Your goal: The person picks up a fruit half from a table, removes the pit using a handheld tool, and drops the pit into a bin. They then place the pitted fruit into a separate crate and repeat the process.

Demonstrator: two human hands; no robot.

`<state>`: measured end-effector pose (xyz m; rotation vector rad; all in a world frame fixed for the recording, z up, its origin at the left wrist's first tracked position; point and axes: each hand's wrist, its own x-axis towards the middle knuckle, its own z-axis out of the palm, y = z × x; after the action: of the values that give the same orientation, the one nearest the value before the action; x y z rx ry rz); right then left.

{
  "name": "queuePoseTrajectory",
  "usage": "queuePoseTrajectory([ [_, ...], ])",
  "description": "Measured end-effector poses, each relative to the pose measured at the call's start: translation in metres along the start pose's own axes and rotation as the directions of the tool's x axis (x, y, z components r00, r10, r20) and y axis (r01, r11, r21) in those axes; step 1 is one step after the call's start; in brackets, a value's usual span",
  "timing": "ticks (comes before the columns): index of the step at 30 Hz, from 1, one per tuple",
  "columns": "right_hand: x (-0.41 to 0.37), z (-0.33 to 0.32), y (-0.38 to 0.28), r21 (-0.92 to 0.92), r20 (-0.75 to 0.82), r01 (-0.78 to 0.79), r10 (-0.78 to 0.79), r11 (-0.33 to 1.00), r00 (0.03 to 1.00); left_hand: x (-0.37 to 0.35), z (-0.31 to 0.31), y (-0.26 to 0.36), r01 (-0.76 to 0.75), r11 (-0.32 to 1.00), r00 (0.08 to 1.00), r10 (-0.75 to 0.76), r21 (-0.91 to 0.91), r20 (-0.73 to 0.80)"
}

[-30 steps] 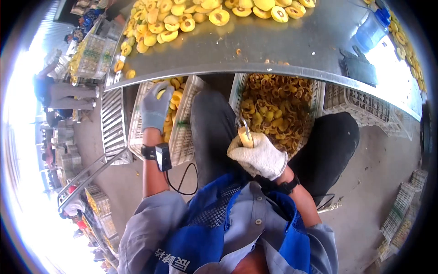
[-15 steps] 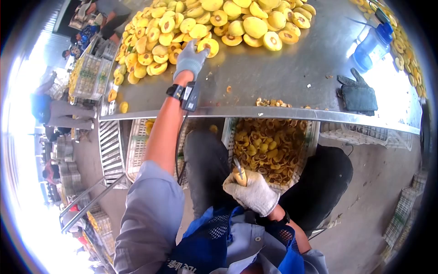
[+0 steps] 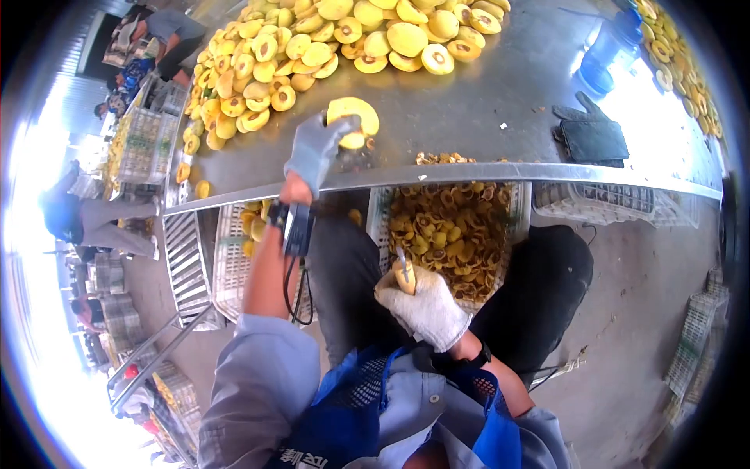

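Note:
My left hand point(image 3: 314, 148), in a grey glove, is closed on a yellow peach half point(image 3: 366, 116) above the near edge of the metal table. Fingers and thumb grip its left side. In a white knitted glove, my right hand point(image 3: 426, 309) is wrapped round a wooden-handled knife point(image 3: 405, 277) with a short metal blade pointing up and away from me. That hand rests low, between my knees. Beyond my left hand lies a large pile of peach halves point(image 3: 316, 55), several with brown pit hollows facing up.
Below the table edge, a white crate point(image 3: 380, 211) holds peach scraps. Small brown bits point(image 3: 444, 158) lie along the metal table point(image 3: 437, 109). At right are a dark glove point(image 3: 594, 139), a blue bottle point(image 3: 609, 55) and more peaches point(image 3: 680, 66). People work among stacked crates point(image 3: 141, 148) at left.
My left hand has drawn back from the pile toward me, now carrying a peach half. The right hand keeps its hold on the knife. The whole view has shifted slightly.

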<state>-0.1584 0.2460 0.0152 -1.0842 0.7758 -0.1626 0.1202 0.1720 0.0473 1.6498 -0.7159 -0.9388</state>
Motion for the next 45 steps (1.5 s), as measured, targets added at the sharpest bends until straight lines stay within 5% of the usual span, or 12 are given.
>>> queuePoseTrajectory([
  [2, -0.003, 0.001, -0.001, -0.032, -0.060, 0.108, -0.110, 0.994, 0.992, -0.036, 0.009, -0.003, 0.010, 0.998, 1.000, -0.008, -0.068, 0.030],
  [6, 0.000, 0.003, 0.016, 0.043, -0.116, 0.095, -0.089, 0.995, 0.989, -0.095, 0.030, -0.020, -0.037, 0.944, 0.993, 0.072, -0.329, 0.093],
  [7, 0.002, 0.005, 0.019, 0.009, -0.160, 0.179, -0.175, 0.984, 0.971, -0.109, 0.031, -0.023, 0.063, 0.930, 0.993, -0.023, -0.363, 0.113],
  [11, -0.003, 0.006, 0.021, -0.015, -0.204, 0.211, -0.210, 0.977, 0.956, -0.152, 0.041, -0.032, 0.028, 0.939, 0.997, -0.002, -0.342, 0.075],
  [14, -0.006, 0.007, 0.022, -0.159, -0.225, 0.243, -0.274, 0.957, 0.935, -0.169, 0.049, -0.042, -0.024, 0.957, 1.000, 0.020, -0.289, -0.016],
  [15, -0.005, 0.009, 0.026, -0.188, -0.233, 0.239, -0.280, 0.953, 0.931, -0.174, 0.051, -0.038, -0.105, 0.989, 0.994, 0.100, -0.100, -0.052],
  [18, -0.007, 0.011, 0.025, -0.210, -0.230, 0.188, -0.235, 0.960, 0.944, -0.190, 0.063, -0.037, -0.239, 0.970, 0.960, 0.229, -0.044, -0.161],
  [27, -0.015, 0.013, 0.023, -0.289, -0.246, 0.220, -0.294, 0.932, 0.924, -0.211, 0.072, -0.034, -0.335, 0.878, 0.875, 0.425, 0.341, -0.234],
  [37, -0.017, 0.011, 0.029, -0.134, -0.166, 0.338, -0.357, 0.932, 0.919, -0.215, 0.077, -0.043, -0.273, 0.878, 0.908, 0.370, 0.393, -0.198],
  [40, -0.020, 0.004, 0.024, -0.062, -0.012, 0.215, -0.216, 0.975, 0.976, -0.212, 0.080, -0.054, -0.282, 0.890, 0.904, 0.372, 0.359, -0.212],
  [45, -0.020, 0.004, 0.023, -0.130, -0.039, 0.172, -0.178, 0.977, 0.983, -0.213, 0.078, -0.066, -0.330, 0.859, 0.877, 0.433, 0.392, -0.211],
])
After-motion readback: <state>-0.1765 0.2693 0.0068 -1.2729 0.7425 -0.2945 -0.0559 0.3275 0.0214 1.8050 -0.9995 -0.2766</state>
